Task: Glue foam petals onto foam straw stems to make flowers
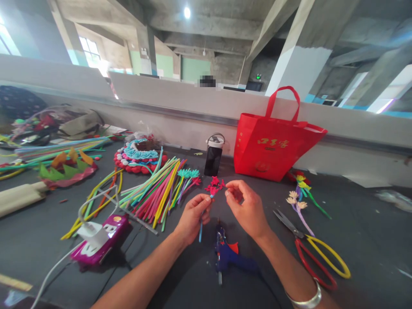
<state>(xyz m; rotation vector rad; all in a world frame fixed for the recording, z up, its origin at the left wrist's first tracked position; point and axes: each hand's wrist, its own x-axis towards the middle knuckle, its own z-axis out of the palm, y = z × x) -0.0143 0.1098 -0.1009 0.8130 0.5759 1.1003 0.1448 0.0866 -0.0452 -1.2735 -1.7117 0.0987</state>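
Beneath concrete beams (pixel 219 30), over a dark tabletop (pixel 193 281), held a pink flower (pixel 213 192)

Saw a pale partition (pixel 177 95) behind the tabletop, with coloured pipe cleaners (pixel 157 189) fanned out at left. Noted the right hand (pixel 247 205) beside the flower, with thumb and forefinger close together; could not tell whether gripping anything. Found the flower pinched in the left hand (pixel 194 216), with bright petals above a light-blue stem (pixel 201 233).

Red bag (pixel 273 156): gold characters (pixel 272 142), too blurred to read. Green-lit sign (pixel 258 77), illegible.
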